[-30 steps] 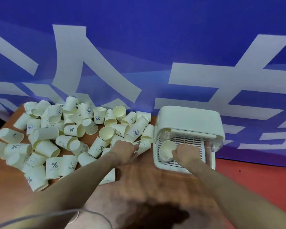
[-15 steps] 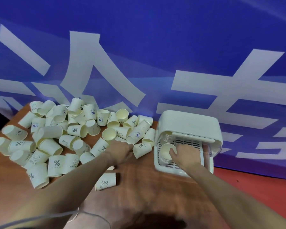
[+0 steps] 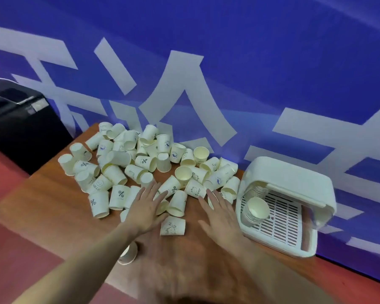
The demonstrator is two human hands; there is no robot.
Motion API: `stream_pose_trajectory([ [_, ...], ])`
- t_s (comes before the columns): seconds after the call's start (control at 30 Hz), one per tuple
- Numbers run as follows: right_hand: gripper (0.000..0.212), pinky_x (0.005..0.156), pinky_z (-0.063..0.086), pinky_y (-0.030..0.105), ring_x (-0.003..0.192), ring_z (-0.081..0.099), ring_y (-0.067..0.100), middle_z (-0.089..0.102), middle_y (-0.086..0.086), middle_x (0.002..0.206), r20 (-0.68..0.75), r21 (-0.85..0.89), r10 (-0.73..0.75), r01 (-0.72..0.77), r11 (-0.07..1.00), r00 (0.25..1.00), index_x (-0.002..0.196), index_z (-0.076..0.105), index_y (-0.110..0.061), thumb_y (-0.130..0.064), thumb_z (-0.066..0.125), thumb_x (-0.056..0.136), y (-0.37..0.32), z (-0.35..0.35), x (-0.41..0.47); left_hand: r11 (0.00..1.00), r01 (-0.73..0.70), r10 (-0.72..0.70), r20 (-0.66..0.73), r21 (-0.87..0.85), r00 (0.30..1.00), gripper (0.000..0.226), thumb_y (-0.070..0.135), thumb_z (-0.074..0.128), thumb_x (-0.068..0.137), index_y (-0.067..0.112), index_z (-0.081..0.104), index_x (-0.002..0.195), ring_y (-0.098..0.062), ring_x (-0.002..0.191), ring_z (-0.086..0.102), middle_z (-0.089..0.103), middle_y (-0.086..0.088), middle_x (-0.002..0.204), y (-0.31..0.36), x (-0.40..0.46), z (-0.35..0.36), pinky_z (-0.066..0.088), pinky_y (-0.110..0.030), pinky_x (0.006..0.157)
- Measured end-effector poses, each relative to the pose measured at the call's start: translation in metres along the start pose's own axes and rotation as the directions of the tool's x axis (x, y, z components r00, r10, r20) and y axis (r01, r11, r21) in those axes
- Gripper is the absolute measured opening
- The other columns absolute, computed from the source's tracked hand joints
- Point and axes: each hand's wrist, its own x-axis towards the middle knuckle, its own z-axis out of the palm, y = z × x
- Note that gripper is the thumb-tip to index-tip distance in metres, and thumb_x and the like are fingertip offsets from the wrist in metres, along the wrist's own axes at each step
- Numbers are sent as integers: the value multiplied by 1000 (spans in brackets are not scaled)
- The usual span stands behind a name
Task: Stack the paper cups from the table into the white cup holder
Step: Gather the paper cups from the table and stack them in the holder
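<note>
Both hands are splayed and empty: left hand (image 3: 146, 207) fingertips touch the paper cups (image 3: 172, 189) (lying sideways); right hand (image 3: 221, 212) is nearer the white cup holder (image 3: 292, 185).

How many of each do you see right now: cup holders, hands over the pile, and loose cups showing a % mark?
White cup holder: 1
Hands: 2, the left hand and the right hand, both open and flat
Loose cups showing a % mark: 5 that I can make out; other cups may hide theirs
Total: 8
</note>
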Motion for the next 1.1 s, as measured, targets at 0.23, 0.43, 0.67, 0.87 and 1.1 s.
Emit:
stream_pose_trajectory([
  [0.23,75,111,34,44,143,33,29,37,11,154,140,21,-113,111,994,984,143,48,-23,-48,72,77,-64,30,18,986,166,-167,70,13,983,79,75,38,84,27,42,147,-25,149,16,29,-6,158,-62,-81,2,20,-48,118],
  [0.43,78,119,6,42,151,-1,25,0,5,164,136,70,-233,225,972,963,156,16,-27,-45,57,92,-116,34,56,943,333,-329,120,-10,937,94,81,31,82,31,5,156,-24,149,-15,-7,-3,162,-108,-107,-2,-2,-46,121],
  [0.67,84,121,1,45,150,-8,27,-8,7,163,133,-3,-177,179,984,975,157,0,-28,-51,50,94,-133,24,120,930,367,-361,127,-30,924,99,85,25,80,29,-10,154,-27,146,-24,-19,-7,160,-142,-75,-3,-14,-48,116],
  [0.87,83,120,12,46,150,0,27,-1,8,164,86,-40,-141,145,989,986,156,11,-26,-51,56,91,-117,17,180,948,316,-319,158,45,934,96,79,26,85,27,-20,152,-25,140,-34,-30,-7,156,-179,-10,-19,-15,-49,117],
  [1.1,81,120,11,43,151,-1,26,-1,7,163,118,-89,23,-12,996,993,157,10,-26,-55,51,93,-82,13,228,987,160,-162,127,24,979,100,79,14,75,27,-14,155,-28,144,-29,-26,-8,159,-193,81,-24,-14,-50,117],
])
